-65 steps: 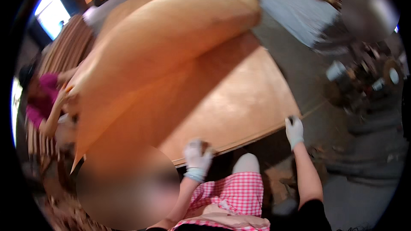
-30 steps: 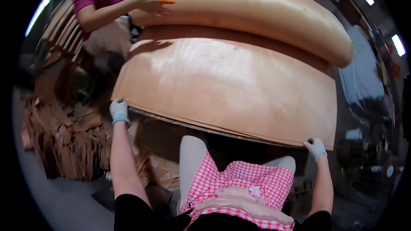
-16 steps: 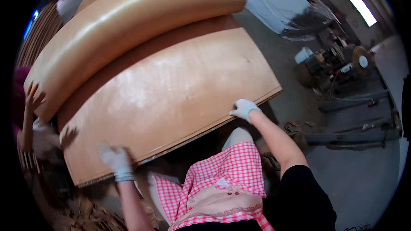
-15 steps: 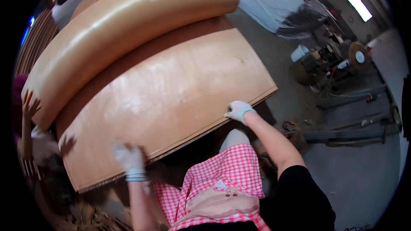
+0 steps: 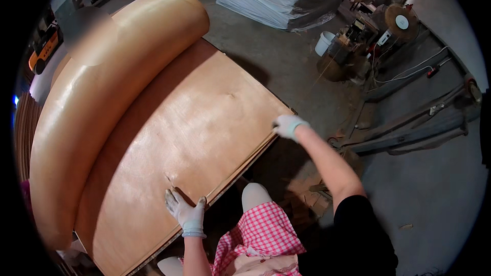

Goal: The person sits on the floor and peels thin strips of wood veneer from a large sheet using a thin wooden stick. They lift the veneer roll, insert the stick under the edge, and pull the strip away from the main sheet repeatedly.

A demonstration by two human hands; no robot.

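The broad, glossy, tan roll of wooden sheet (image 5: 88, 107) lay beyond the white-gloved left hand (image 5: 185, 211), the nearer, spread over the flat, tan wooden panel (image 5: 204, 122), and the white-gloved right hand (image 5: 288, 126), curled at the panel's near edge, hold undetermined, its long axis roughly paralleling that edge.

A wide, flat wooden sheet (image 5: 204, 128) is laid out smooth, its pale reddish-brown face marked by a small knot and lit by a soft sheen. Its left part is shaded and covered by a curled wooden sheet (image 5: 97, 107), glossy and tan, which is bent into a thick roll.
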